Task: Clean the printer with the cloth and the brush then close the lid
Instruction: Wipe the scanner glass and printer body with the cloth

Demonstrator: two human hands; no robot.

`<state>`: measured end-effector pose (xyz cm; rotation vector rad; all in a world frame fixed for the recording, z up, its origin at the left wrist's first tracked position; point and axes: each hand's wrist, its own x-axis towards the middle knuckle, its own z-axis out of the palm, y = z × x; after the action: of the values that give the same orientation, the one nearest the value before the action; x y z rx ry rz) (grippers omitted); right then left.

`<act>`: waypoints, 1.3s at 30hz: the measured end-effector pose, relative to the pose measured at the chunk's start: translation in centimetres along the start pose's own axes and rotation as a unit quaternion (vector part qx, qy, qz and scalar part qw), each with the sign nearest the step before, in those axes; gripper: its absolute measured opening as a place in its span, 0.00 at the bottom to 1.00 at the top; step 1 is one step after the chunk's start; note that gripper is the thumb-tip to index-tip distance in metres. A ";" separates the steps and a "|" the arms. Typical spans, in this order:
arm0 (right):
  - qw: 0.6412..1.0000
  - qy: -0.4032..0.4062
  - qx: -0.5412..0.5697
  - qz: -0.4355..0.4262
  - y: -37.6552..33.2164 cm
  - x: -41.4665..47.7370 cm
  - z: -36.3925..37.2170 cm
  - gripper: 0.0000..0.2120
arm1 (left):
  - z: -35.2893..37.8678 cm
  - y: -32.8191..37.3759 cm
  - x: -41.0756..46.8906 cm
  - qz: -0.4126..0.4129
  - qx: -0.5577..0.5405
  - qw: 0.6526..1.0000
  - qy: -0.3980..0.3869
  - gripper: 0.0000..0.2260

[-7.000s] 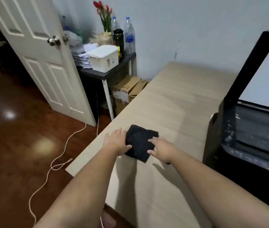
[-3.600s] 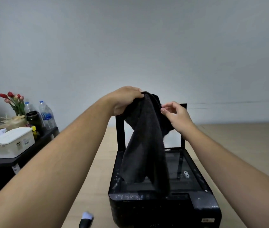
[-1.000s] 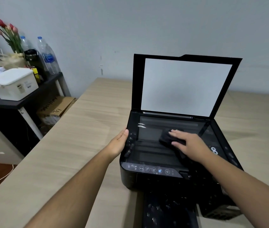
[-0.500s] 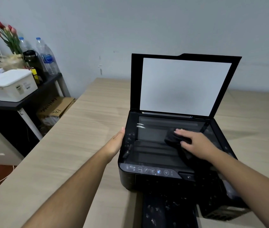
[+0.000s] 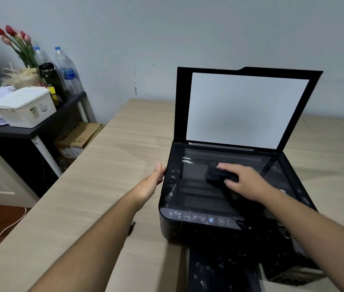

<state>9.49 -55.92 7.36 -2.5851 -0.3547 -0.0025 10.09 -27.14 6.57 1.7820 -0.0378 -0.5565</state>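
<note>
The wooden table [image 5: 114, 165] carries the black printer [image 5: 198, 230], whose lid [image 5: 181, 106] stands raised at the back; under it the scanner glass [image 5: 200, 197] lies bare; the left hand [image 5: 152, 182] rests flat and straight-fingered against the printer's left side, steadying it; the right hand [image 5: 244, 182] holds the bunched dark cloth [image 5: 215, 175] down on the middle of the glass, fingers over it, thumb tucked beside. Judging by this, step 1 of 3, the wiping, is under way; pale specks show along the left edge and front tray [image 5: 219, 270]; no brush is plainly in view, so brushing and closing the lid remain.
</note>
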 end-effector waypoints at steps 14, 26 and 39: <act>0.991 -0.011 0.132 0.022 -5.9 0.3 0.5 0.20 | 0.1 0.0 -1.4 -0.003 -0.011 1.000 0.006 0.29; 0.995 -0.041 0.018 -0.089 -8.6 2.6 5.5 0.19 | 0.3 0.1 -1.5 -0.017 -0.073 0.997 0.030 0.28; 0.995 -0.049 0.011 -0.081 -9.3 3.8 6.5 0.18 | -0.2 0.0 -0.8 -0.037 -0.109 0.993 0.025 0.31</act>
<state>10.34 -44.03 6.75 -2.5325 -0.5966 0.0695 9.47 -26.69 6.92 1.5884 0.1209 -0.5470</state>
